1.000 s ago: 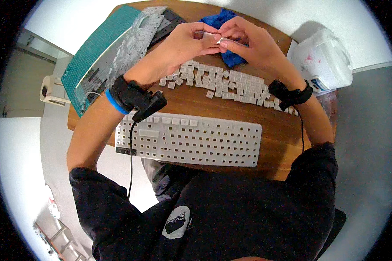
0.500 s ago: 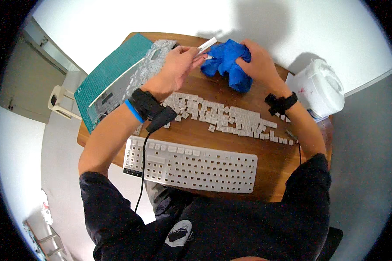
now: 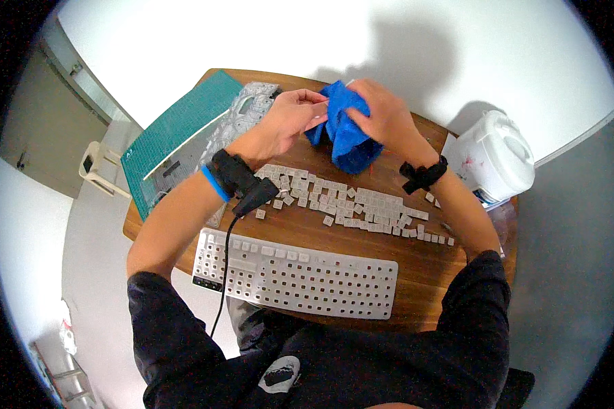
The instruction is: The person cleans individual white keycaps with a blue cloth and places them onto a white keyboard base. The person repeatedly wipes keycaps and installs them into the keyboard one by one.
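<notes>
Above the far part of the wooden table, my left hand [image 3: 295, 119] pinches a long narrow white plastic piece [image 3: 316, 122], which looks like a space-bar keycap. Most of that piece is hidden by the blue cloth [image 3: 355, 146]. My right hand [image 3: 387, 112] grips the cloth and presses it around the piece, with the cloth's loose end hanging down. Nearer to me, a spread of loose white keycaps [image 3: 382, 206] covers the middle of the table. A white keyboard casing [image 3: 307, 281] with rows of square holes lies along the near edge.
On the left lies a green cutting mat [image 3: 177, 126], with a clear bag [image 3: 242, 116] and flat grey parts on it. At the right edge stands a white plastic container [image 3: 494, 160] with a handle. A black cable [image 3: 223, 293] trails from my left wrist across the keyboard casing.
My right hand has brought the blue cloth left and over the white piece, which stuck out bare before. My hands are now closer together.
</notes>
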The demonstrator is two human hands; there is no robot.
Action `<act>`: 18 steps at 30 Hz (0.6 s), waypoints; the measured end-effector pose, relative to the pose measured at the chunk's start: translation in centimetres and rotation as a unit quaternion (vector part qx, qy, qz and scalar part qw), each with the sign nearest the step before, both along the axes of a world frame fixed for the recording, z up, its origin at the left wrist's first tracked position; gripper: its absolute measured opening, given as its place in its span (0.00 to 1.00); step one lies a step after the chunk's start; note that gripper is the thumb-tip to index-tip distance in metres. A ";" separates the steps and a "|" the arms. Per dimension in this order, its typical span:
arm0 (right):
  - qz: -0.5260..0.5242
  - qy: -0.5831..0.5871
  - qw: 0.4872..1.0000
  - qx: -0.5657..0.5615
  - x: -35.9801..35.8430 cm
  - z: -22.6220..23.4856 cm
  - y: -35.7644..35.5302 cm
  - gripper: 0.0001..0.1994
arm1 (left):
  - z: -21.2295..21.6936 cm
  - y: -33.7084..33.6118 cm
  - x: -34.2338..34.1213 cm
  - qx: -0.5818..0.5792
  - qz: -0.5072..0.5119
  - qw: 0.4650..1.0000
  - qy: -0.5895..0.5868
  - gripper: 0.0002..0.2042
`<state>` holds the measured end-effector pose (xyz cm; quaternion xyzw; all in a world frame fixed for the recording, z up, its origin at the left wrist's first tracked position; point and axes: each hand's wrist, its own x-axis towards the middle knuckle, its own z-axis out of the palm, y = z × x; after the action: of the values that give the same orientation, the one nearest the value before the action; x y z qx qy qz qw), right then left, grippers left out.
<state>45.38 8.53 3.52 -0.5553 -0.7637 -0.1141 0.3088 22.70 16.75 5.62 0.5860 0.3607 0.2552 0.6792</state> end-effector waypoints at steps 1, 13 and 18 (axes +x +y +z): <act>-0.054 0.084 0.995 -0.023 0.4 -0.2 0.1 0.22 | 0.0 0.1 -0.1 0.003 -0.009 1.000 -0.018 0.12; 0.049 0.053 0.995 -0.062 1.1 0.4 -0.7 0.18 | -2.1 1.3 -1.6 0.244 -0.018 0.969 0.040 0.14; 0.064 0.031 0.997 -0.042 0.7 0.7 -0.7 0.17 | -3.6 2.3 -1.0 0.387 0.050 0.921 0.023 0.15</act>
<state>46.07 7.83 4.19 -0.5209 -0.7921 -0.0444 0.3151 21.67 19.09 2.05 0.7899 0.2782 0.3949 0.3778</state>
